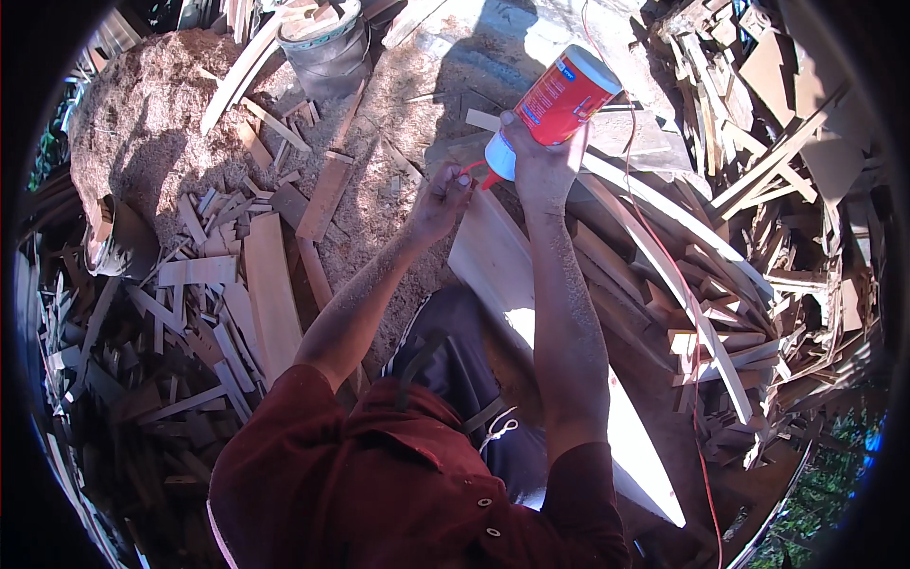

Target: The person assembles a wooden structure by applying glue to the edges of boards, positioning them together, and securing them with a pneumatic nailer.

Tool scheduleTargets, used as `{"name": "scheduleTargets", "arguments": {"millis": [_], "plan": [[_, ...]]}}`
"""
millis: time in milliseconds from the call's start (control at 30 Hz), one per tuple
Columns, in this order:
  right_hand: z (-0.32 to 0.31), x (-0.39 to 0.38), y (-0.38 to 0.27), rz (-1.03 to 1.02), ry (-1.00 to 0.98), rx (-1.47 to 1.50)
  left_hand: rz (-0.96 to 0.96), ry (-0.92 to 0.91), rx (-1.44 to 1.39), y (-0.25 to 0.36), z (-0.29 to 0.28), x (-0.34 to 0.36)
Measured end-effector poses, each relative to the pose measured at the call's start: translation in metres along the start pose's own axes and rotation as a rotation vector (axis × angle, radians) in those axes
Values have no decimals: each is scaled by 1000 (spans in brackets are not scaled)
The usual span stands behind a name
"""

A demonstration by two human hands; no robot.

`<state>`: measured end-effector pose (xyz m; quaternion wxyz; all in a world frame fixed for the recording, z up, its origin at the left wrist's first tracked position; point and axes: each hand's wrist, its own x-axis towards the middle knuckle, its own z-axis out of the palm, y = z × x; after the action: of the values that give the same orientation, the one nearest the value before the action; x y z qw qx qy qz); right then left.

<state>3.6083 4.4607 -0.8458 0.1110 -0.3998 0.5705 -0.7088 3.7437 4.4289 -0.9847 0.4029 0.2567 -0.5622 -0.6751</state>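
Note:
My right hand (550, 169) is wrapped round a red and white glue bottle (567, 95), tilted so its white shoulder and red nozzle (491, 178) point down and to the left. A thin red strip (474, 166) runs from the nozzle to my left hand (440, 201), whose fingers are pinched on its end; what sits between the fingertips is mostly hidden. Under the nozzle lies the far end of a long pale wooden board (488, 248), which slants back past my right forearm toward the lower right.
Scrap wood is heaped at left (209, 284) and right (720, 322). A grey bucket (327, 62) of offcuts stands at the back, beside a sawdust mound (152, 114). Another container (123, 237) lies tipped at left. A thin red cord (697, 379) crosses the right side.

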Motion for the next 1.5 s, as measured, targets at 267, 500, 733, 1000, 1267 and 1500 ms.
{"name": "scheduleTargets", "arguments": {"millis": [267, 500, 733, 1000, 1267, 1500], "plan": [[4, -1, -9, -19, -33, -179, -18, 16, 86, 8, 0, 3], [10, 4, -6, 6, -116, -69, -60, 26, 176, 14, 2, 6], [4, 2, -5, 25, -94, -78, -40, 23, 130, 14, 5, 6], [-20, -6, -7, 3, -110, -170, 27, -56, 277, 6, -1, 14], [-44, -16, -15, 174, -65, 141, 157, -76, 637, 31, 6, 29], [-74, -28, -25, -10, 75, -89, -47, -400, 556, 31, 18, 59]]}}
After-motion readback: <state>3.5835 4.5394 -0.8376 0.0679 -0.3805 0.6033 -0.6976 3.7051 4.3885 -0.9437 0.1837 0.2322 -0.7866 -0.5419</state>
